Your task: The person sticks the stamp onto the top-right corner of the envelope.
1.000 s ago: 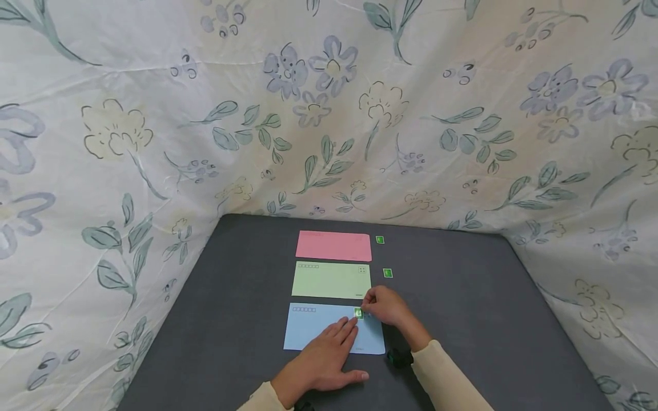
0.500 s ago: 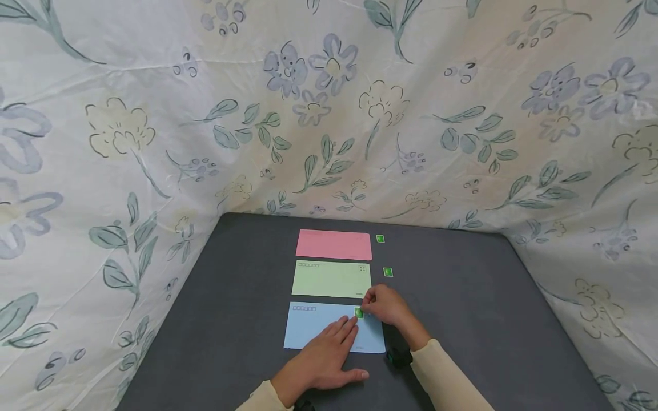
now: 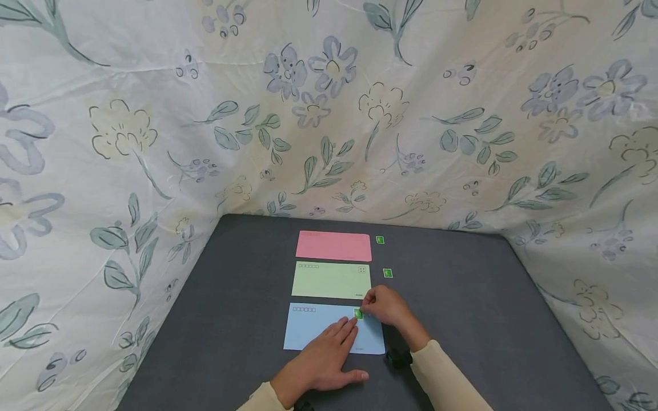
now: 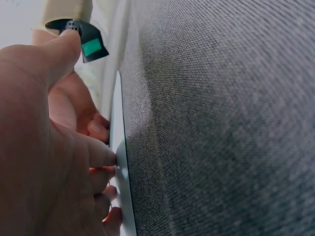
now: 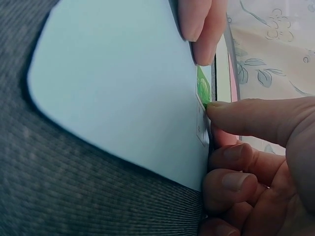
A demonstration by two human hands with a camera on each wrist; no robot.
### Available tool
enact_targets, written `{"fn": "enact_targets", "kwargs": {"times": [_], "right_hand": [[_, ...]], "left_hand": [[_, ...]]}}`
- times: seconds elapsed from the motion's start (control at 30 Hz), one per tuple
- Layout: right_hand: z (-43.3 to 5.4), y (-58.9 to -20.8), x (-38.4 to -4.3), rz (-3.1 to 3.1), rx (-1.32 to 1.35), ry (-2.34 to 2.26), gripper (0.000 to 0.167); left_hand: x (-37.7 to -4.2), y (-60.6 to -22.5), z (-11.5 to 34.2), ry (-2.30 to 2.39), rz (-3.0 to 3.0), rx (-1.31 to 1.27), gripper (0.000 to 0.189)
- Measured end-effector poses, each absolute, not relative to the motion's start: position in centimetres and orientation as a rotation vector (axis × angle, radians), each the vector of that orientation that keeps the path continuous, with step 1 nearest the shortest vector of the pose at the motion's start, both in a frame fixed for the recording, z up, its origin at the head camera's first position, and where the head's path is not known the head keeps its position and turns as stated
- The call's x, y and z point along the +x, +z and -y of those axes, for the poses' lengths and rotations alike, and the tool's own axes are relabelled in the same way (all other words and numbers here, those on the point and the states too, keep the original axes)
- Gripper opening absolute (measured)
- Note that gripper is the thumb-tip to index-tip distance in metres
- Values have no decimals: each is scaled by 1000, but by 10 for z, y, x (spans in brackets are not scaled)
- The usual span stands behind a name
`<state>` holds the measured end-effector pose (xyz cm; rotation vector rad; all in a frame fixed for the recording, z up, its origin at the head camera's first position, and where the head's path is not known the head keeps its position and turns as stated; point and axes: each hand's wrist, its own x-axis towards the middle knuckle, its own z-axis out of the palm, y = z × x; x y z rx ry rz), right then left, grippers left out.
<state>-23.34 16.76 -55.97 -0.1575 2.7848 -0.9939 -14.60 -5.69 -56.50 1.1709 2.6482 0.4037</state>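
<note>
A green postage stamp (image 3: 358,313) is at the upper right corner of the blue envelope (image 3: 308,328). My left hand (image 3: 326,359) rests on the envelope with its fingers extended, fingertips close to the stamp. From the right, my right hand (image 3: 385,305) pinches the stamp's edge. In the right wrist view, the right thumb touches the stamp (image 5: 203,86), beside a printed outlined box on the envelope (image 5: 118,83); the index finger is mostly hidden and the other fingers are curled. In the left wrist view, the left fingertips press on the envelope's edge area.
Above the blue envelope lie a green envelope (image 3: 329,279) and a pink envelope (image 3: 333,245). One stamp (image 3: 388,273) lies right of the green envelope, another stamp (image 3: 380,240) right of the pink one. Flowered cloth (image 3: 329,154) surrounds the dark grey table (image 3: 462,319).
</note>
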Motion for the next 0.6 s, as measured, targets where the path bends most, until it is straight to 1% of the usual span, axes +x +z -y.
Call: {"fn": "enact_targets", "kwargs": {"times": [0.6], "right_hand": [[-171,-565,-234,-2770,-192,-1056,17]], "left_hand": [[-145,-566,58,438,-2650,1168,101]]}}
